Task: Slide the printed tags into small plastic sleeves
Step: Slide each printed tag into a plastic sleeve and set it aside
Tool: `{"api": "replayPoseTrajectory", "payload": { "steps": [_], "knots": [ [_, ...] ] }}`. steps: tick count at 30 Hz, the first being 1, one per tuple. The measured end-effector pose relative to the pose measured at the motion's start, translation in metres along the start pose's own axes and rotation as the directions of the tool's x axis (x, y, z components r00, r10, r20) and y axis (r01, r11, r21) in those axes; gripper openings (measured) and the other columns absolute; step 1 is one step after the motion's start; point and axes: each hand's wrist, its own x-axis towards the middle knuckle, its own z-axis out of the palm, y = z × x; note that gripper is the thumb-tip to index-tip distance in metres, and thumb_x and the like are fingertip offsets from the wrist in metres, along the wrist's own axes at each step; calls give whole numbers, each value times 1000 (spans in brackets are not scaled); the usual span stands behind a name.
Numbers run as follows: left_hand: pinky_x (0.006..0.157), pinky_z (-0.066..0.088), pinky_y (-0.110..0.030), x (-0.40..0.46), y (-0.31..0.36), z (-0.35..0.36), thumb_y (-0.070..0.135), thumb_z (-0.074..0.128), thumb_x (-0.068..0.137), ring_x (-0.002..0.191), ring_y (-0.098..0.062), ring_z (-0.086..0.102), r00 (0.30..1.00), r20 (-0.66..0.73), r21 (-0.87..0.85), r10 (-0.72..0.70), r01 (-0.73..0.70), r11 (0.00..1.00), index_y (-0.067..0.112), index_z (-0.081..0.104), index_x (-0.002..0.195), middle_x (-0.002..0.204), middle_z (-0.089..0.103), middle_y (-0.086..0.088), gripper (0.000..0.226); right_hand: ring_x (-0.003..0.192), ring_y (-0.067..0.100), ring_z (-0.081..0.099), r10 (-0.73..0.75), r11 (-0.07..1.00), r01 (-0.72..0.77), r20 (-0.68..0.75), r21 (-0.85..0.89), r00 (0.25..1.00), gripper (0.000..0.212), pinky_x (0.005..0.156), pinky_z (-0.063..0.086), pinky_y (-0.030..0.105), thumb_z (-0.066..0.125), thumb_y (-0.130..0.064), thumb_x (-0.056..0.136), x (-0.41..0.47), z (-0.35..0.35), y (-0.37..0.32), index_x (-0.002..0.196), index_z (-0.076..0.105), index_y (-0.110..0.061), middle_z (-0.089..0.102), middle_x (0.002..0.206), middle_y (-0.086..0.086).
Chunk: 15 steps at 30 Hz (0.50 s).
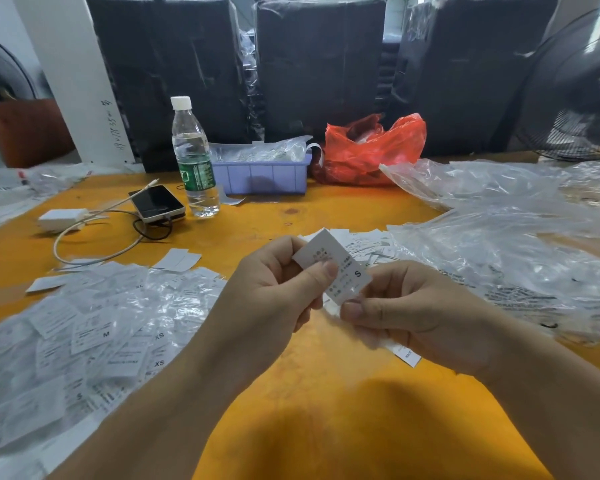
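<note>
tag [333,268] read "s"; my left hand [274,289] pinched its top, right hand [406,313] pinched its bottom edge.

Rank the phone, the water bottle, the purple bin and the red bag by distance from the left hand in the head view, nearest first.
From the left hand:
1. Phone, up and to its left on the table.
2. Water bottle, just behind the phone.
3. Purple bin, straight behind, farther back.
4. Red bag, back right, farthest.
</note>
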Motion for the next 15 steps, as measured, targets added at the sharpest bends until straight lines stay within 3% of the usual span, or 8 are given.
{"api": "replayPoseTrajectory", "payload": {
  "steps": [4, 10, 12, 15],
  "knots": [
    [47, 39, -19, 1, 0, -2, 35, 65, 79, 51, -10, 45, 997, 64, -16, -51, 52, 999, 21, 73, 82, 61, 57, 1, 16, 58, 17, 48, -22, 1000, 22, -18, -12, 1000, 60, 56, 35, 27, 75, -30, 69, 0, 2, -2, 100, 58, 18, 60, 70, 10],
    [55, 49, -23, 1, -1, -1, 32, 67, 78, 72, -16, 62, 991, 103, -40, -82, 86, 995, 22, 75, 85, 84, 70, -10, 15, 60, 18, 47, -34, 999, 34, -25, -3, 999, 46, 56, 39, 24, 73, -25, 74, 0, 1, -2, 98, 63, 13, 58, 72, 11],
    [52, 51, -24, 2, 0, -1, 27, 72, 82, 67, -14, 65, 995, 63, -65, -77, 81, 995, 18, 73, 85, 80, 72, -6, 10, 60, 19, 48, -32, 999, 32, -31, -2, 999, 34, 54, 39, 23, 73, -22, 74, 0, 1, -3, 87, 65, 8, 60, 71, 10],
    [48, 52, -26, 2, 0, -1, 16, 62, 91, 59, -13, 64, 997, 15, -50, -71, 72, 996, 9, 65, 92, 72, 70, -1, 8, 63, 24, 48, -33, 999, 32, -47, -14, 998, 21, 57, 38, 27, 73, -23, 74, -2, 2, -4, 77, 69, -2, 62, 72, 11]
  ]
}}
